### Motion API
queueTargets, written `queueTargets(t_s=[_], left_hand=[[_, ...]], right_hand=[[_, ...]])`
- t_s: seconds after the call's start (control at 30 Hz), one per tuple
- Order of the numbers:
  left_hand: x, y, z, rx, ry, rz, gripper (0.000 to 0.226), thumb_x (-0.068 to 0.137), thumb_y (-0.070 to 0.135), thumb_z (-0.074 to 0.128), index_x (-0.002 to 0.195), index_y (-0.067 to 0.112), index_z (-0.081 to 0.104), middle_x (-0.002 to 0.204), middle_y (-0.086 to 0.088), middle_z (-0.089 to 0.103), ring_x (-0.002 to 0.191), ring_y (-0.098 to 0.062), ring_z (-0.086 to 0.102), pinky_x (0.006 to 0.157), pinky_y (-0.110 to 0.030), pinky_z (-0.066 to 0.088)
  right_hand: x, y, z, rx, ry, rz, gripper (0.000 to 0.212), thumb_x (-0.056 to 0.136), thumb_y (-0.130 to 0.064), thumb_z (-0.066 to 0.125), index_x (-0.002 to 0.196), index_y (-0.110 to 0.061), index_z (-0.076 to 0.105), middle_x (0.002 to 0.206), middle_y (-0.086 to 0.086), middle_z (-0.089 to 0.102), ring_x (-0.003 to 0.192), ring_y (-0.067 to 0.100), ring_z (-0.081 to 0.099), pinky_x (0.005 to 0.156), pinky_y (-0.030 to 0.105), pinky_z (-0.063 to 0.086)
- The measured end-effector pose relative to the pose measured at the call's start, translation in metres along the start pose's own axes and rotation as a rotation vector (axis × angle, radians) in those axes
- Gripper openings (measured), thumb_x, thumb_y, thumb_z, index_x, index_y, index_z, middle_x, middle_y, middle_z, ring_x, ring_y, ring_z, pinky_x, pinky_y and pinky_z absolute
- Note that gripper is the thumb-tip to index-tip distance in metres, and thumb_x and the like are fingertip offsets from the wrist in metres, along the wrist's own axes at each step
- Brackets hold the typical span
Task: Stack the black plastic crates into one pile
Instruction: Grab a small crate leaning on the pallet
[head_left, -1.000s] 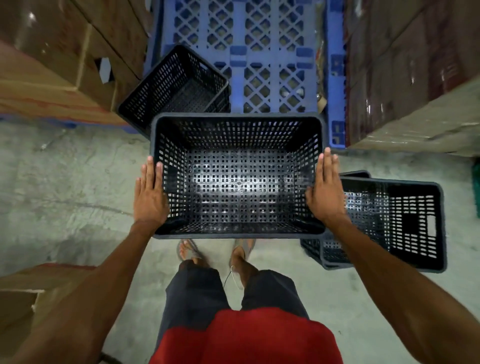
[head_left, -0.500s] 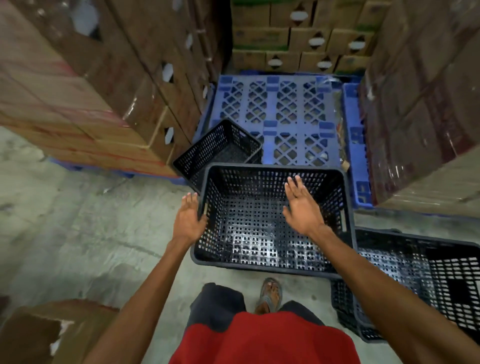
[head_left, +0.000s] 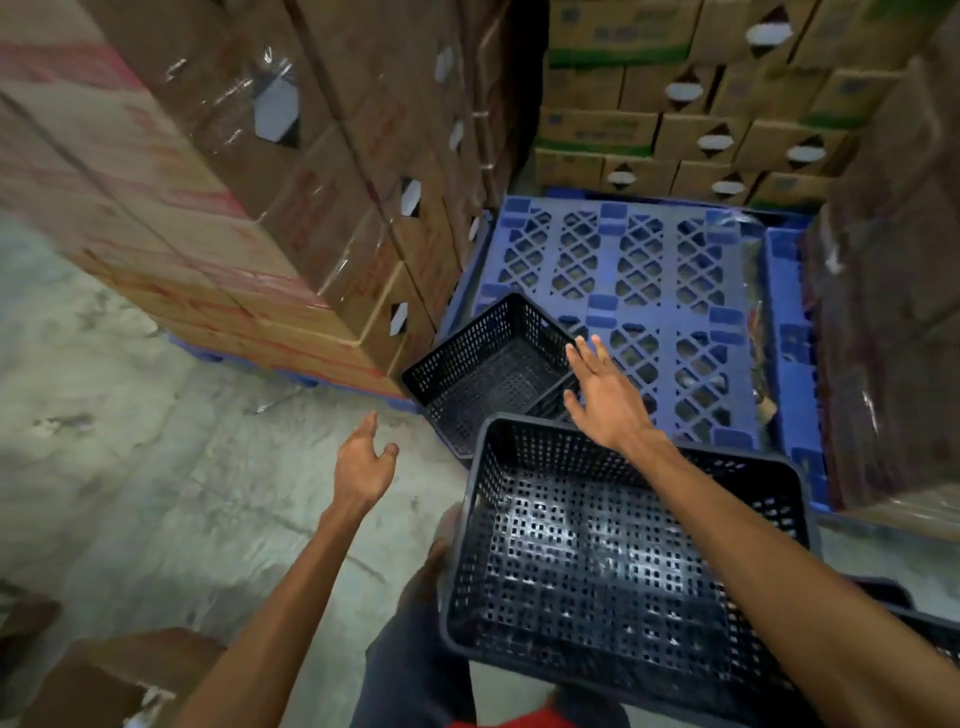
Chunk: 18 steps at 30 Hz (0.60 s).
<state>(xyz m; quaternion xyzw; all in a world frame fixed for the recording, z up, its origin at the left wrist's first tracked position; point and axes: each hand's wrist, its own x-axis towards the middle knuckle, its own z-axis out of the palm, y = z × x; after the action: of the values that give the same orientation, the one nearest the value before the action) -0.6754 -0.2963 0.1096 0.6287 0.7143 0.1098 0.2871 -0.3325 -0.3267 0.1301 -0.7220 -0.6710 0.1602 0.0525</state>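
Holding nothing; open room leftward.
Left hand (head_left: 363, 465) loose above concrete floor (head_left: 156, 467); right hand (head_left: 602, 400) spread over perforated far crate (head_left: 483, 374) at lattice pallet (head_left: 644, 270) corner.

Front: near crate (head_left: 597, 571); far crate (head_left: 483, 374) behind-left, at pallet (head_left: 644, 260) corner; box stack (head_left: 270, 208) left of pallet.

Three black crates: near crate (head_left: 597, 551) at 5 o'clock, far crate (head_left: 483, 364) at 12, edge crate (head_left: 932, 635) at 4. Two hands: left hand (head_left: 363, 462), right hand (head_left: 602, 397). One bare blue pallet (head_left: 649, 291).
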Motion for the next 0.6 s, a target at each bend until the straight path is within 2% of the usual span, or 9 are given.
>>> queueTargets(t_s=[0.1,0.17,0.3,0.43,0.5,0.6], left_hand=[[0.054,-0.006,0.016,-0.026,-0.081,-0.070,0.062,0.092,0.018,0.059,0.149,0.006,0.039,0.137,-0.022,0.059,0.116,-0.036,0.063,0.106,-0.037,0.044],[0.097,-0.011,0.036,-0.053,-0.128,-0.113,0.062,0.092,0.017,0.058,0.150,0.008,0.038,0.132,-0.023,0.062,0.108,-0.037,0.066,0.102,-0.037,0.046],[0.173,-0.028,0.086,-0.188,-0.105,-0.265,0.056,0.093,0.011,0.056,0.147,0.004,0.044,0.146,-0.018,0.052,0.132,-0.032,0.053,0.114,-0.036,0.037],[0.244,-0.055,0.155,-0.280,-0.076,-0.463,0.045,0.092,0.009,0.056,0.136,0.001,0.051,0.136,-0.024,0.059,0.124,-0.040,0.056,0.109,-0.041,0.042],[0.272,-0.074,0.192,-0.317,-0.065,-0.607,0.048,0.093,0.013,0.057,0.138,0.004,0.045,0.136,-0.025,0.057,0.122,-0.042,0.056,0.105,-0.041,0.043],[0.304,-0.109,0.250,-0.405,-0.034,-0.744,0.061,0.092,0.022,0.059,0.146,0.011,0.034,0.147,-0.021,0.048,0.130,-0.041,0.050,0.109,-0.042,0.039]], right_hand=[[0.055,0.003,0.006,0.012,-0.022,0.033,0.068,0.101,-0.035,0.041,0.156,-0.008,0.011,0.166,0.007,0.004,0.153,0.024,-0.004,0.118,0.041,0.031],[0.096,0.009,0.017,0.006,-0.039,0.068,0.068,0.101,-0.034,0.042,0.156,-0.008,0.011,0.166,0.007,0.004,0.153,0.025,-0.002,0.115,0.042,0.034],[0.173,0.022,0.052,0.040,-0.146,0.202,0.067,0.102,-0.035,0.042,0.156,-0.010,0.012,0.166,0.005,0.004,0.153,0.025,0.000,0.115,0.045,0.033],[0.263,0.045,0.110,0.063,-0.292,0.274,0.068,0.101,-0.032,0.047,0.156,-0.009,0.013,0.165,0.010,0.007,0.153,0.028,0.004,0.118,0.046,0.025],[0.309,0.060,0.148,0.051,-0.325,0.283,0.070,0.100,-0.031,0.049,0.156,-0.008,0.013,0.165,0.012,0.006,0.152,0.030,0.005,0.119,0.046,0.023],[0.372,0.087,0.209,0.017,-0.330,0.306,0.072,0.100,-0.031,0.048,0.156,-0.007,0.010,0.165,0.013,0.005,0.152,0.030,0.006,0.119,0.046,0.022]])
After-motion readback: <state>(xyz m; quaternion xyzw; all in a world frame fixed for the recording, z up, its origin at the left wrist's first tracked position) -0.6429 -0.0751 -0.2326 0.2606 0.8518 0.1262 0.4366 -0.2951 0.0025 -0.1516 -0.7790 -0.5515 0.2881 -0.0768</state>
